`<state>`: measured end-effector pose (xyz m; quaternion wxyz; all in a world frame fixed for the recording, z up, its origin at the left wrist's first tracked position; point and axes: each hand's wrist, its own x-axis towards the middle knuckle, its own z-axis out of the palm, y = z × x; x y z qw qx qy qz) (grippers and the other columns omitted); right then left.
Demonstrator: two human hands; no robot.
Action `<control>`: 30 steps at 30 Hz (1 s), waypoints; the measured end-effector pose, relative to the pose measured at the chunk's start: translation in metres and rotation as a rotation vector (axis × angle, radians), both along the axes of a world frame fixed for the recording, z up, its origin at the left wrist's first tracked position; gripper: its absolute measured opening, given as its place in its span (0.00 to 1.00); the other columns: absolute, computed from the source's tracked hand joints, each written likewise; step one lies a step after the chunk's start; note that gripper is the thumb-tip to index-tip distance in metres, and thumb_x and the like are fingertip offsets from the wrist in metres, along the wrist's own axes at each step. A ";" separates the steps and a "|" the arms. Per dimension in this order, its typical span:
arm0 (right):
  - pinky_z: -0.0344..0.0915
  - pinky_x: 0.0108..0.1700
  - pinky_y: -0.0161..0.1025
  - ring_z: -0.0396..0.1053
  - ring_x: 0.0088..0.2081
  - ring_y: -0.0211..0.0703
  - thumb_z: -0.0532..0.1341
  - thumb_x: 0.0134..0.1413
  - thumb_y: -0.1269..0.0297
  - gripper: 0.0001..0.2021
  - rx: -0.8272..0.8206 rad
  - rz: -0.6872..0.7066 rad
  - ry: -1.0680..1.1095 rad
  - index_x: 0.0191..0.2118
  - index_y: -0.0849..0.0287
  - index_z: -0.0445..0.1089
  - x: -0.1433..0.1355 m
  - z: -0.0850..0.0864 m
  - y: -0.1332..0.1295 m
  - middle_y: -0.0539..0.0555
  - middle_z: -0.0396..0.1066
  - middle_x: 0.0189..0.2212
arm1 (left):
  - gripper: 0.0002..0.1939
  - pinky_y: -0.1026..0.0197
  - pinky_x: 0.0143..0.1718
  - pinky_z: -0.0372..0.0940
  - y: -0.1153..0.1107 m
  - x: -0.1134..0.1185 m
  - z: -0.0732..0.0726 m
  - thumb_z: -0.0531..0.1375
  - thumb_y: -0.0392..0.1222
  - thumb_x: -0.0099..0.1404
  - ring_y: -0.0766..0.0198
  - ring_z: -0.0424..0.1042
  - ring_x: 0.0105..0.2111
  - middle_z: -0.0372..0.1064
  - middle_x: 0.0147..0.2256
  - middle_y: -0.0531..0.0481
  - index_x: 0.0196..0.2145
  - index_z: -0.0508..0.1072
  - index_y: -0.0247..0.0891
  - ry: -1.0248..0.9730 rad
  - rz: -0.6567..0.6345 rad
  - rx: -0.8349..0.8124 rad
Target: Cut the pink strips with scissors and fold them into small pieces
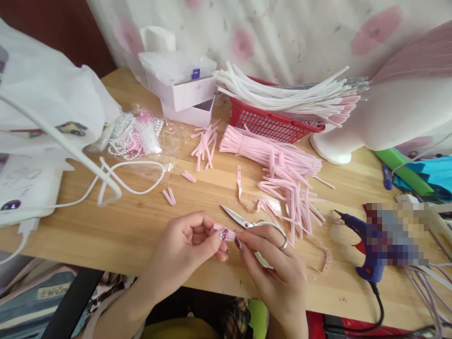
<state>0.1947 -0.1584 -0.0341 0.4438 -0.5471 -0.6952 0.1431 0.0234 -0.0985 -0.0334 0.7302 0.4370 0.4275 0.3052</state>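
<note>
A short folded piece of pink pipe cleaner (229, 234) is pinched between both hands near the table's front edge. My left hand (190, 245) grips its left end, thumb over it. The fingertips of my right hand (275, 263) close on its right end. Beneath and behind the right hand lie scissors (243, 221), blades pointing up and left, handles partly hidden. Two similar folded pink pieces, one pipe cleaner (169, 197) bent in a V and another pipe cleaner (189, 176) closed up, rest farther back on the wood.
Bent pink pipe cleaners (296, 202) and a tape measure (325, 259) lie right of centre. Behind stand a pink bundle (254, 143) and a red basket (268, 123). A blue glue gun (370, 254) sits right; bagged pearl beads (137, 136) and a white cable (141, 192) lie left.
</note>
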 end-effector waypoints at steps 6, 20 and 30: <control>0.70 0.38 0.37 0.73 0.37 0.40 0.61 0.60 0.81 0.12 -0.007 0.060 -0.071 0.44 0.59 0.74 0.008 0.000 -0.006 0.54 0.74 0.36 | 0.05 0.68 0.31 0.71 0.002 -0.003 0.007 0.63 0.39 0.63 0.67 0.77 0.26 0.78 0.26 0.53 0.29 0.75 0.37 0.026 -0.076 0.049; 0.70 0.39 0.40 0.73 0.37 0.43 0.59 0.61 0.80 0.13 -0.034 0.136 -0.114 0.46 0.57 0.73 0.012 0.000 -0.005 0.55 0.74 0.38 | 0.06 0.68 0.30 0.69 0.005 -0.007 0.013 0.64 0.41 0.61 0.66 0.76 0.26 0.76 0.24 0.54 0.28 0.74 0.38 0.127 -0.146 0.096; 0.70 0.38 0.39 0.73 0.36 0.42 0.59 0.62 0.79 0.12 -0.067 0.166 -0.141 0.45 0.57 0.74 0.013 0.001 -0.003 0.55 0.74 0.37 | 0.07 0.70 0.30 0.67 0.006 -0.010 0.014 0.62 0.42 0.64 0.66 0.77 0.28 0.77 0.25 0.55 0.29 0.74 0.39 0.286 -0.252 0.197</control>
